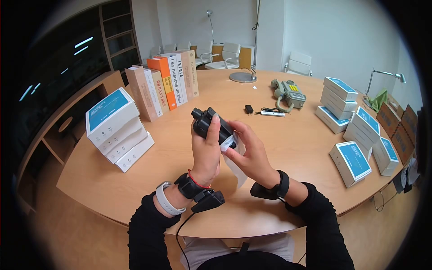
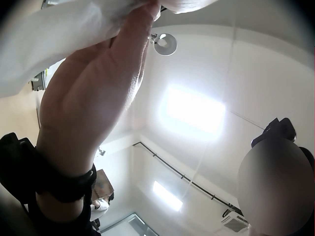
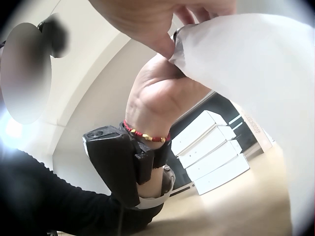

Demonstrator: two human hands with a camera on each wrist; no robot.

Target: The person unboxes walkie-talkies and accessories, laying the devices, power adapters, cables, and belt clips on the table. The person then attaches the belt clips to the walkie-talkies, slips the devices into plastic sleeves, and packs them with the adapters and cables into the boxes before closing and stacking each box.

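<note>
In the head view my left hand (image 1: 206, 150) grips a black handheld device (image 1: 204, 122) with rounded, tube-like parts, its thumb lying along the body. My right hand (image 1: 253, 150) pinches a thin white sheet (image 1: 236, 170), like a tissue or wipe, against the device's near right end. The sheet hangs below the fingers over the table. From the left wrist, the right hand (image 2: 91, 91) shows with the white sheet (image 2: 64, 37) across its front. In the right wrist view, the sheet (image 3: 246, 54) spreads from the pinching thumb and hides much of the left hand (image 3: 160, 96).
White-and-blue boxes are stacked on the table (image 1: 180, 180) at left (image 1: 112, 114) and right (image 1: 339, 92). A row of books (image 1: 164, 85) stands at back left. Farther back are a telephone (image 1: 290, 93), a black adapter (image 1: 249, 109), a power strip (image 1: 272, 114) and a lamp base (image 1: 243, 77).
</note>
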